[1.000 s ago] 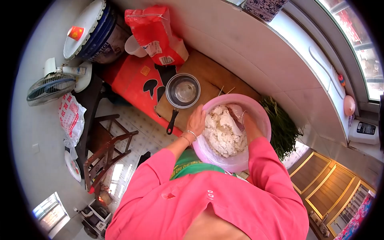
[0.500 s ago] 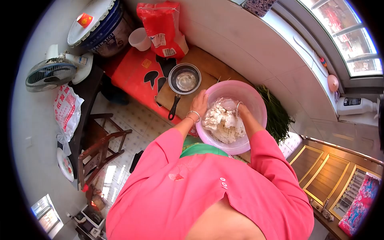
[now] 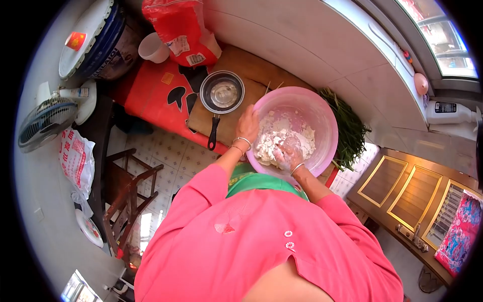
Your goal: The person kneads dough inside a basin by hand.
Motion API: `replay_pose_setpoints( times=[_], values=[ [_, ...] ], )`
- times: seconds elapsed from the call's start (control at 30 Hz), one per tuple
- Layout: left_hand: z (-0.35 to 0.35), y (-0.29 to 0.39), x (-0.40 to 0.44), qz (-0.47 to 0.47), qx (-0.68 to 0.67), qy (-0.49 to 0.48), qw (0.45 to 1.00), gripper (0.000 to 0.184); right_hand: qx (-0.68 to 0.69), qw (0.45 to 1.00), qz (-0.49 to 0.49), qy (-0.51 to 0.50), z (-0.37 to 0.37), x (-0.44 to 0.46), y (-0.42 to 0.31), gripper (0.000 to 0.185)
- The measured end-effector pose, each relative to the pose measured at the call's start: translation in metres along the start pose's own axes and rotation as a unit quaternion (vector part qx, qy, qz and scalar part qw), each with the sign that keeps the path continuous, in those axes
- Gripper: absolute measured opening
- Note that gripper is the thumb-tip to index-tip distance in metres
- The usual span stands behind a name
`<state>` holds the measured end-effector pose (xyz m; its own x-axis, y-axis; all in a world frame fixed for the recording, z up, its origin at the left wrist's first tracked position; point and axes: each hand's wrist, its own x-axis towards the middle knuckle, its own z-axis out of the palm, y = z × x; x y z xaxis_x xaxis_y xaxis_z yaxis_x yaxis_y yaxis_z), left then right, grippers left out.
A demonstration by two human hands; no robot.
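From my remote vantage, my right hand [image 3: 289, 151], floury and bent at the wrist, has shifted from the far side of the pink bowl [image 3: 324, 123] onto the dough [image 3: 266, 147] nearer my body, a change that I judge brings the palm to bear on the clumps. My left hand [image 3: 248, 124] lies at the rim; how firmly it grips, I cannot tell. The hands are apart. The ragged, off-white dough sits low in the round, smooth-walled bowl, beside dark, stringy greens [image 3: 349, 131], its powdery patches suggesting uneven mixing.
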<state>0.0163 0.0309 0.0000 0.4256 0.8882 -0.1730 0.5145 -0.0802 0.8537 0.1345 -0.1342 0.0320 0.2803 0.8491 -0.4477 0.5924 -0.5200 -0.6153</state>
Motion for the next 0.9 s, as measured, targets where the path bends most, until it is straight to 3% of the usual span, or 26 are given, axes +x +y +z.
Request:
replay_pose_setpoints(
  times=[0.07,0.1,0.2,0.23,0.4,0.47,0.7,0.9],
  values=[
    [0.0,0.001,0.001,0.0,0.0,-0.001,1.0,0.034,-0.146,0.962,-0.201,0.113,0.013,0.003,0.013,0.037],
    [0.0,0.001,0.002,0.007,-0.002,0.001,1.0,0.035,-0.112,0.957,-0.222,0.149,0.021,0.008,0.015,0.044],
    [-0.001,0.002,0.004,0.01,0.001,-0.008,1.0,0.037,-0.178,0.948,-0.218,0.147,0.025,0.025,0.017,0.051],
    [-0.001,0.003,0.005,0.009,0.005,-0.014,1.0,0.037,-0.186,0.965,-0.164,0.082,0.023,0.032,0.014,0.051],
    [-0.002,0.006,0.01,-0.006,0.022,-0.034,0.999,0.035,-0.249,0.964,-0.096,0.015,0.029,0.075,0.025,0.049],
    [-0.002,0.007,0.01,-0.011,0.028,-0.038,0.999,0.035,-0.249,0.965,-0.026,-0.078,0.026,0.09,0.026,0.049],
    [-0.002,0.009,0.013,-0.028,0.045,-0.055,0.997,0.035,-0.204,0.975,-0.051,-0.076,0.024,0.125,0.036,0.049],
    [0.0,0.004,0.011,-0.023,0.053,-0.037,0.998,0.036,-0.201,0.978,-0.055,-0.018,0.01,0.145,0.024,0.043]
  ],
)
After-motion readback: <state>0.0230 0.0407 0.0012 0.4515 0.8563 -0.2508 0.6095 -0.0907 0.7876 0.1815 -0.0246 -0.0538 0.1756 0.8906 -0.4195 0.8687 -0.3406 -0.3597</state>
